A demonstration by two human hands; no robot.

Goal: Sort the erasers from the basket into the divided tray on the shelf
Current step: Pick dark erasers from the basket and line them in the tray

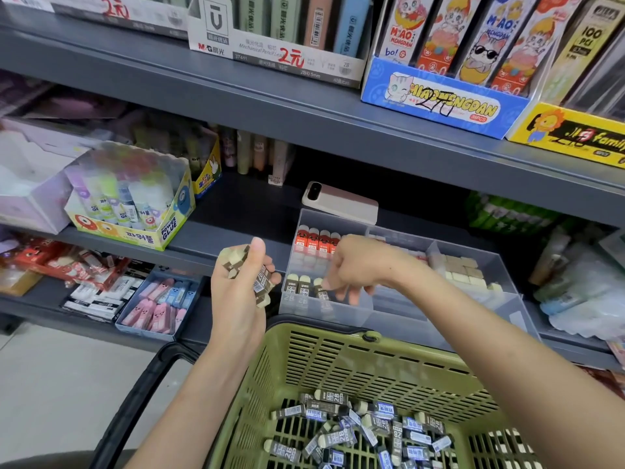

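Left hand [236, 299] clutches a fistful of erasers [260, 286]; right hand [351, 269] curls into the tray [399, 311], its hold unclear. More fill the basket [324, 330]. Probably light and firm; pinch across the sleeve.

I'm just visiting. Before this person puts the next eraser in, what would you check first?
1. Left hand grips a bunch of dark-sleeved erasers: ok.
2. Right hand reaches into the front-left compartment of the divided tray: ok.
3. Right hand pinching an eraser: cannot tell, the fingers are blurred.
4. Standing row in that compartment matches the held sleeves: ok.
5. Basket holds more loose erasers to sort: ok.
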